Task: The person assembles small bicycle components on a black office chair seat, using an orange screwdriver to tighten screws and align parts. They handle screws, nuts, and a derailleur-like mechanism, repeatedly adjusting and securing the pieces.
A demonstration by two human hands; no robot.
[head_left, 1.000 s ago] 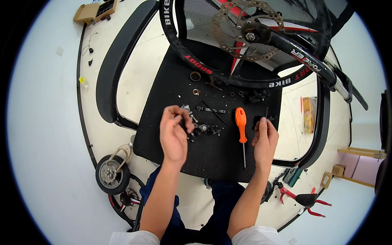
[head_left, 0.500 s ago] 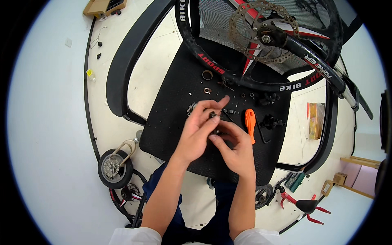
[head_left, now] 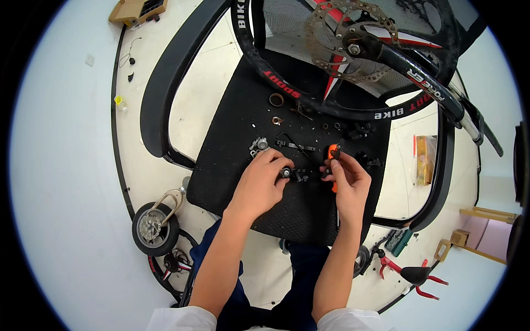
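Observation:
My left hand is closed with its fingertips around a small black part with a silver bolt head, low over the black chair seat. Right beside it lie more small black parts. My right hand pinches a small dark part, its exact kind unclear, in front of an orange-handled screwdriver. That handle is partly hidden behind the fingers. Beyond the hands lie a black hex key, a slim dark bracket and a cluster of silver-grey pieces.
A wheel with a brake disc and a black fork lean across the chair back. Rings and black parts lie below it. Armrests flank the seat. A small wheel stands on the floor at left.
My hands have parted from working together at the seat's middle. The right moved right to the screwdriver with a small dark part; the left lowered toward the black parts on the seat.

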